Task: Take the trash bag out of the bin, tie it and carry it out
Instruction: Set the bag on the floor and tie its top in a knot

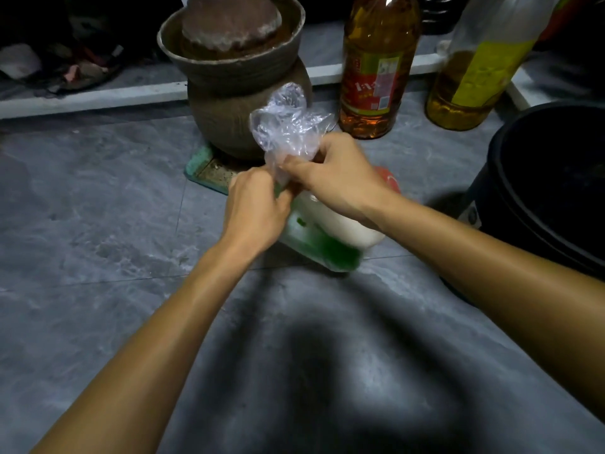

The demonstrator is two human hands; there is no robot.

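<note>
Two bare forearms come in from the bottom edge, over a dark shadow on the grey stone-pattern floor point(82, 208), and they meet in the middle of the view. The left hand point(253, 208) is closed into a fist around the gathered neck of the trash bag point(327, 237). The right hand point(340, 178) is just beside it, touching it, and its fingers point(294, 167) pinch the same twisted neck from the other side. Above both hands the loose top of the bag stands up as a crumpled bunch of clear plastic point(284, 126).

The body of the bag lies on the floor directly under and slightly behind the hands. It is transparent, and through it something white, something green and a bit of red-orange can be seen; what these things are, I cannot tell.

Beyond the hands stands a brown clay jar point(235, 103) with a wide rim and a lid, on a green mat point(199, 165). To the right of the jar, beyond the right hand, stands an oil bottle point(376, 70) with a red label, and further right a second bottle point(474, 80) with a yellow label. To the right of the right forearm is the black bin point(550, 178), well apart from the bag, with its inside dark.
</note>
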